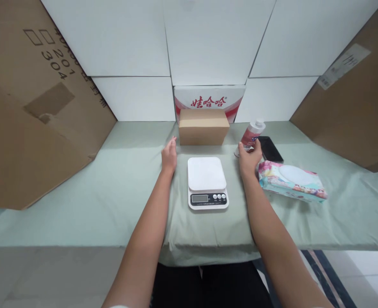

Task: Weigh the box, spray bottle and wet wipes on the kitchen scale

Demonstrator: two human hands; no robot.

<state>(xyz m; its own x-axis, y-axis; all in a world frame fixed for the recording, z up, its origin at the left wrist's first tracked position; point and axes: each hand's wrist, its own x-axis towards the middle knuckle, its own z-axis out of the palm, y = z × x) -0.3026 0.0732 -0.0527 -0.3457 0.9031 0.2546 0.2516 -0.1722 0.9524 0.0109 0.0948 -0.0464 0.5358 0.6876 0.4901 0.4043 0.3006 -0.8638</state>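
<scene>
A small brown cardboard box sits at the back of the pale green cloth. My left hand rests open on the cloth just in front of the box's left corner, holding nothing. On the other side, my right hand is open too, its fingers close to a small tilted white and pink bottle; whether they touch it is unclear. Between my hands lies a white kitchen scale with a dark display and an empty platform.
A pack of wet wipes lies right of my right hand, with a black phone behind it. A red and white carton stands behind the brown box. Large cardboard sheets lean at both sides.
</scene>
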